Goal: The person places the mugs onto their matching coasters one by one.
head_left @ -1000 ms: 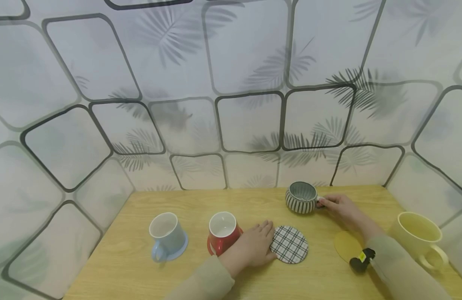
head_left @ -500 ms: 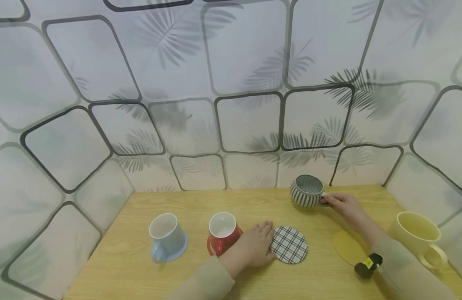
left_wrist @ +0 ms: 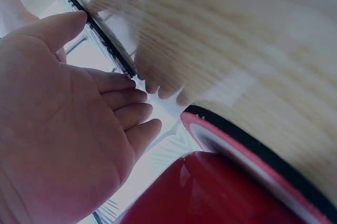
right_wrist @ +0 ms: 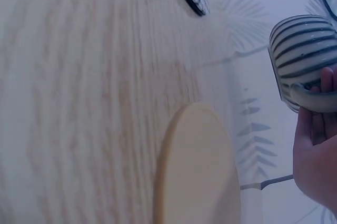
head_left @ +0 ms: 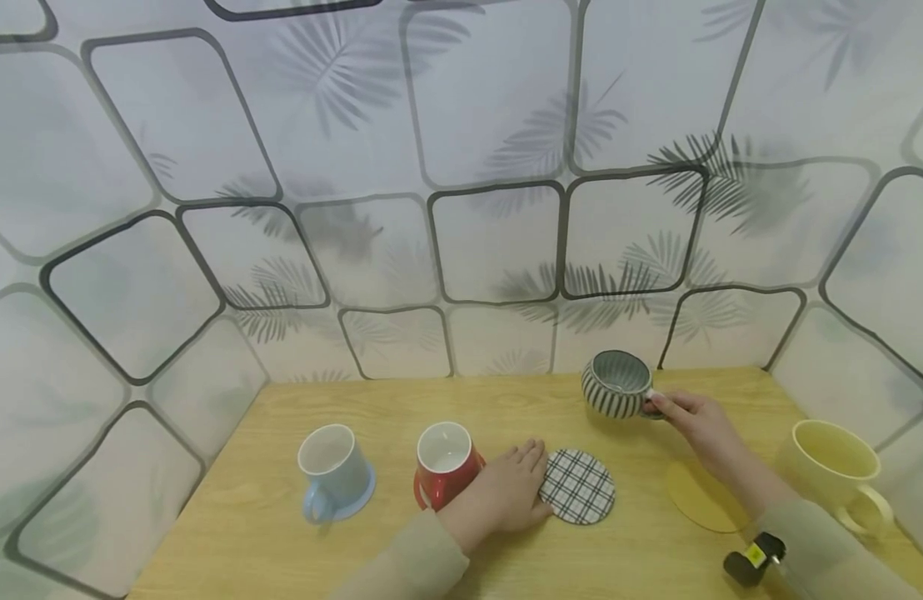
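My right hand point(head_left: 697, 425) pinches the handle of a grey-and-white striped mug point(head_left: 615, 396) near the back of the table. The right wrist view shows the mug's ribbed side point(right_wrist: 303, 45), raised off the wood, with fingers curled at the handle point(right_wrist: 316, 99). My left hand point(head_left: 510, 492) rests with straight fingers at the left edge of a black-and-white plaid coaster point(head_left: 578, 487). From the left wrist, the palm point(left_wrist: 63, 129) stands between the plaid coaster's edge and the red mug point(left_wrist: 210, 192). A yellow coaster point(head_left: 701, 500) lies below my right forearm.
Left of my left hand, a red mug point(head_left: 446, 458) stands on a red coaster point(head_left: 419, 496). Farther left is a light blue mug point(head_left: 334, 471) on a blue coaster point(head_left: 367, 492). A large yellow mug point(head_left: 832, 467) stands at the right. A patterned backdrop point(head_left: 499, 242) borders the wooden table point(head_left: 236, 500).
The striped mug has gone up off the table and slightly right in my right hand. My right forearm has shifted right, uncovering more of the yellow coaster. My left hand has stayed put.
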Demonstrator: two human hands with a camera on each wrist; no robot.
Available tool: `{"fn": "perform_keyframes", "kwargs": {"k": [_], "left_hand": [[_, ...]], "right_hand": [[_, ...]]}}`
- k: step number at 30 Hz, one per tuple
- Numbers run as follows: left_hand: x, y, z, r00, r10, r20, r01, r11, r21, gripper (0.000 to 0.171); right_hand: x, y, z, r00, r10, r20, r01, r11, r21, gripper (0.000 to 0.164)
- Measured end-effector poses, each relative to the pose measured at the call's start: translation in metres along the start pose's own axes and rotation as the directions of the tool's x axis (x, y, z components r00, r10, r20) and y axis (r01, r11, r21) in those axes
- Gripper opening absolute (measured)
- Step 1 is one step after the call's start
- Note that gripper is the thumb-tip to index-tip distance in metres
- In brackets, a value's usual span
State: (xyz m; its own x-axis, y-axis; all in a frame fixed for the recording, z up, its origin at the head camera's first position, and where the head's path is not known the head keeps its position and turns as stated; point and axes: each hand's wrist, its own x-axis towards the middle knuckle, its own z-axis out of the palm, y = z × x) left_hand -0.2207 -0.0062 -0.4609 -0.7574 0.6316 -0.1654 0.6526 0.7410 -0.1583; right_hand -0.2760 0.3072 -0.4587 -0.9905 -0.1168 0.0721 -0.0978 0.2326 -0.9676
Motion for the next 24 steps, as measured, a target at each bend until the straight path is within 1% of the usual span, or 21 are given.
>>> {"fn": "perform_keyframes", "kwargs": {"k": [3,7,11,16,22,24], "left_hand": [[0.001,0.0,0.0,1.0,0.003,0.012,-0.003,1.0,0.003,0.077],[0.001,0.0,-0.001,1.0,0.004,0.012,-0.004,1.0,0.007,0.077],[0.001,0.0,0.0,1.0,0.002,-0.005,-0.002,1.0,0.005,0.076],[0.001,0.0,0.0,1.0,-0.001,-0.012,0.001,1.0,0.003,0.076],[0.0,0.001,-0.001,1.0,-0.005,0.002,0.005,1.0,-0.006,0.077],[0.0,0.001,-0.001,1.0,-0.007,0.007,0.007,1.0,-0.006,0.076]], "right_hand": [[-0.006,-0.003,0.003,1.0,0.0,-0.007,0.0,0.999,-0.038,0.039],[-0.012,-0.004,0.007,1.0,-0.013,0.0,0.013,0.998,-0.057,0.039],[-0.018,-0.005,0.012,0.999,-0.032,0.021,0.033,0.999,-0.03,0.037],[-0.025,-0.005,0.016,0.999,-0.047,0.027,0.047,0.999,0.005,0.032],[-0.033,-0.004,0.021,0.999,0.008,0.051,-0.012,0.996,0.084,0.029],[-0.036,-0.004,0.023,0.998,0.018,0.056,-0.023,0.996,0.091,0.027]]}}
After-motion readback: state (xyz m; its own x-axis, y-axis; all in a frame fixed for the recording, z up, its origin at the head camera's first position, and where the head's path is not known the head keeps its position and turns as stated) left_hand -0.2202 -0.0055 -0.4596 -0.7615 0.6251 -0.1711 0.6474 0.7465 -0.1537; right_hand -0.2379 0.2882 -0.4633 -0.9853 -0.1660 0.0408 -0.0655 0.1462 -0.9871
